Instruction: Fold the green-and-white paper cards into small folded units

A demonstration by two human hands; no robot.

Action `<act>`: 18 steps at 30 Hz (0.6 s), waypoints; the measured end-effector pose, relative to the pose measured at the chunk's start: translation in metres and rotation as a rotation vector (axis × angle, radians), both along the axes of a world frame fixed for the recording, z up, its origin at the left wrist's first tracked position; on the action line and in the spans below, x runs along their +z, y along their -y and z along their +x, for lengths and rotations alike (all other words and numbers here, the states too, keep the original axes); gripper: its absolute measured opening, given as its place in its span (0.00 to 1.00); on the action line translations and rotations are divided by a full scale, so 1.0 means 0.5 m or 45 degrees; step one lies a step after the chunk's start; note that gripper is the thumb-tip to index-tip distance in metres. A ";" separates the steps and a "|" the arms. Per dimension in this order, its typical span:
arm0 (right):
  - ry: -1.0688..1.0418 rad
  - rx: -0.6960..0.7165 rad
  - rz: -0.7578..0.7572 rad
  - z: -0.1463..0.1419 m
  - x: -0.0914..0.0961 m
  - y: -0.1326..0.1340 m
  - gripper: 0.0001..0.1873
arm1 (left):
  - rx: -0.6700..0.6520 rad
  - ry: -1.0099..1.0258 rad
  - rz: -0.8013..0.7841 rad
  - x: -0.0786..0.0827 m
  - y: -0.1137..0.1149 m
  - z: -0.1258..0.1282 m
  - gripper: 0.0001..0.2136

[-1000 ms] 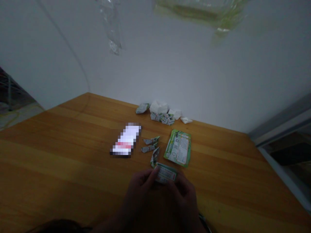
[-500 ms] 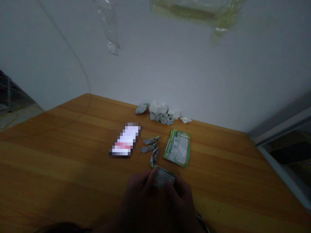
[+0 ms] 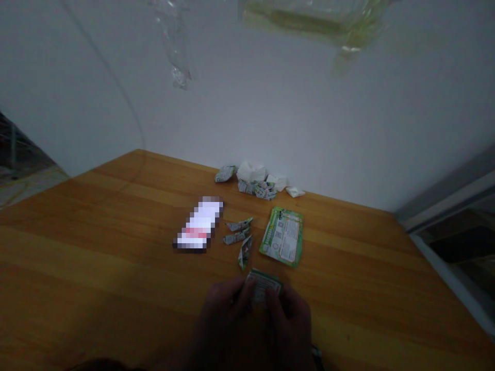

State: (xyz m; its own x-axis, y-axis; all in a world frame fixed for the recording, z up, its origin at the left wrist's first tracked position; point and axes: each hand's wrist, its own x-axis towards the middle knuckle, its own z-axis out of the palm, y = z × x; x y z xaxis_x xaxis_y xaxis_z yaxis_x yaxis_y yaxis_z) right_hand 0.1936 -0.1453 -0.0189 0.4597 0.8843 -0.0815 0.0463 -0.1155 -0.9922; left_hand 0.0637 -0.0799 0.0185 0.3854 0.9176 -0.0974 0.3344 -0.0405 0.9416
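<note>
My left hand and my right hand meet at the bottom middle of the view. Both pinch a small green-and-white printed paper piece, and their fingers hide its lower part. Just beyond my fingers lie several small folded printed paper pieces, the closest almost touching the held piece. A larger green printed card or packet lies flat to the right of them. To their left is a pixelated white-and-pink flat item, whose kind I cannot tell.
A wooden table meets a white wall at the back. Along that edge sit crumpled white tissue and crumpled printed paper. Clear plastic film and a greenish plastic sheet hang above. A grey frame runs at right.
The paper piece has sunk a little lower between my hands and more of it is covered by my fingers. The objects on the table have not moved.
</note>
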 end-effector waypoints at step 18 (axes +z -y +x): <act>0.100 -0.115 0.071 -0.020 0.005 0.011 0.24 | 0.147 0.062 -0.145 0.000 0.012 0.008 0.25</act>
State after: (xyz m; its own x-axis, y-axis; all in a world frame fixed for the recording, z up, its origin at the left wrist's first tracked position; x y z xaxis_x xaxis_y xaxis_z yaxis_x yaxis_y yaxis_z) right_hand 0.1838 -0.1510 -0.0162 0.5409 0.8410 0.0060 0.1161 -0.0676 -0.9909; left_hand 0.0677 -0.0859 0.0185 0.2847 0.9401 -0.1874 0.2848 0.1037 0.9530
